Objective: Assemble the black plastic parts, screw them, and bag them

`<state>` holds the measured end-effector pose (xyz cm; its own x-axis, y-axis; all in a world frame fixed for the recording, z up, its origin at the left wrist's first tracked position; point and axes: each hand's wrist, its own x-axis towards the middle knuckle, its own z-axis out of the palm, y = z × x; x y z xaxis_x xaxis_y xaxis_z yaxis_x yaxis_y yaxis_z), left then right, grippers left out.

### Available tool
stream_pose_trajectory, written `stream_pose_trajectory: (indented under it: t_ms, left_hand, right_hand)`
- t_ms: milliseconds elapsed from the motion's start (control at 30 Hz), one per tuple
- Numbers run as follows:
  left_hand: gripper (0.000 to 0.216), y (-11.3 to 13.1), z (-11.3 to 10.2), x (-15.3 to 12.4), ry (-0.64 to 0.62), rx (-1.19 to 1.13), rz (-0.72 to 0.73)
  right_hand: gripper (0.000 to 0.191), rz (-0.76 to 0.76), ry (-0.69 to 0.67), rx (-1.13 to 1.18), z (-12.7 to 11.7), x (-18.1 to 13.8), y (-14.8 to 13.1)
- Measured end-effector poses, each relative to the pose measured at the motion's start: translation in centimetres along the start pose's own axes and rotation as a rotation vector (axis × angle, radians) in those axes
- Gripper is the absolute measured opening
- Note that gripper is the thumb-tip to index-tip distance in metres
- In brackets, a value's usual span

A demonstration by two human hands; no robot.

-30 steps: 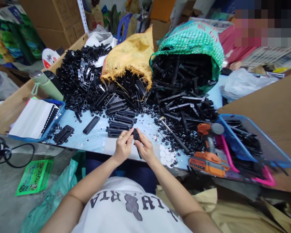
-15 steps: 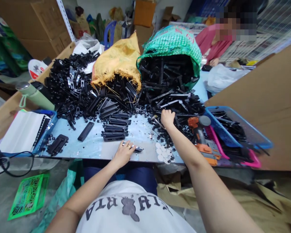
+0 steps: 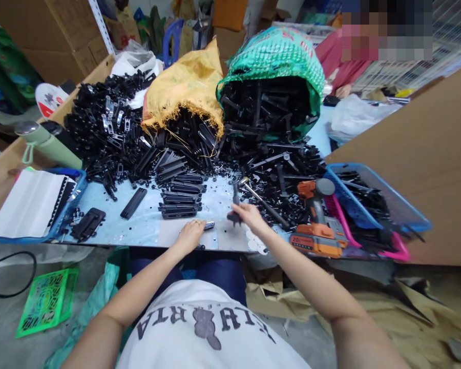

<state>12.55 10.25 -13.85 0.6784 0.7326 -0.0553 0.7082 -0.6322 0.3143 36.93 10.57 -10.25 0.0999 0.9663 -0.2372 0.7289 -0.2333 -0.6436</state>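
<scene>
My left hand (image 3: 191,236) is closed on a short shiny metal-and-black part (image 3: 209,225) at the table's front edge; the fingers cover much of it. To its right, my right hand (image 3: 252,217) grips a long black plastic part (image 3: 235,217), held roughly upright and a little blurred. A hammer (image 3: 266,204) with a black handle lies just beyond the right hand. Stacked black bars (image 3: 181,199) sit behind my left hand. White round discs (image 3: 256,243) lie partly hidden beneath my right wrist.
An orange cordless power tool (image 3: 318,225) lies on the right, beside a pink basket (image 3: 352,233) and a blue basket (image 3: 399,210). Yellow (image 3: 184,84) and green (image 3: 272,56) sacks spill black parts at the back. Another person's sleeve (image 3: 332,51) shows at the far right.
My right hand has come back from the pile toward me and left, now with a black part in it. My left hand has shifted slightly left, still on the metal part.
</scene>
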Motion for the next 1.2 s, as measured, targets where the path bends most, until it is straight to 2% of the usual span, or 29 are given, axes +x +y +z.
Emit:
stream_pose_trajectory:
  t_ms: [67,133,200,267,333,400,467,533,667,833,1000,1200]
  left_hand:
    - [0.036,-0.8,-0.2,-0.2,-0.023,0.006,0.040]
    - [0.035,-1.8,-0.5,-0.7,-0.022,0.019,0.064]
    - [0.032,-2.4,-0.8,-1.1,-0.012,0.024,0.070]
    - [0.032,-2.3,-0.8,-1.1,-0.006,0.020,0.076]
    - [0.032,-1.9,-0.8,-0.7,-0.010,0.012,0.082]
    - [0.031,-1.5,-0.7,-0.3,-0.016,0.006,0.086]
    - [0.031,-1.3,-0.8,0.0,-0.023,-0.002,0.089]
    - [0.033,-1.1,-1.0,0.1,-0.032,-0.008,0.089]
    - [0.037,-0.5,-1.6,0.1,-0.045,-0.013,0.065]
    - [0.069,-0.3,-1.8,-0.2,-0.009,-0.070,0.054]
    - [0.057,-1.0,-1.3,-0.7,0.136,-0.152,0.077]
    - [0.044,-1.5,-0.8,-1.1,0.190,-0.196,0.107]
  right_hand:
    - [0.050,0.046,-0.083,-0.106,2.3,-2.0,0.8]
    - [0.042,0.008,-0.046,-0.295,3.1,-3.2,1.8]
    - [0.030,-0.213,-0.016,-0.520,2.4,-3.2,2.5]
    - [0.042,-0.557,-0.055,-0.701,1.3,-2.4,2.9]
    - [0.041,-0.858,-0.139,-0.743,0.4,-1.4,2.8]
    - [0.030,-1.043,-0.208,-0.744,0.2,-0.8,2.4]
    - [0.026,-1.115,-0.258,-0.768,0.8,-0.9,1.7]
    - [0.027,-1.073,-0.284,-0.806,1.7,-1.6,1.2]
    - [0.041,-0.833,-0.322,-0.825,3.2,-3.0,0.5]
    - [0.044,-0.656,-0.253,-0.819,3.2,-4.4,-1.0]
    - [0.042,-0.586,-0.171,-0.834,2.9,-5.6,-2.7]
    - [0.039,-0.622,-0.160,-0.839,2.3,-5.4,-4.1]
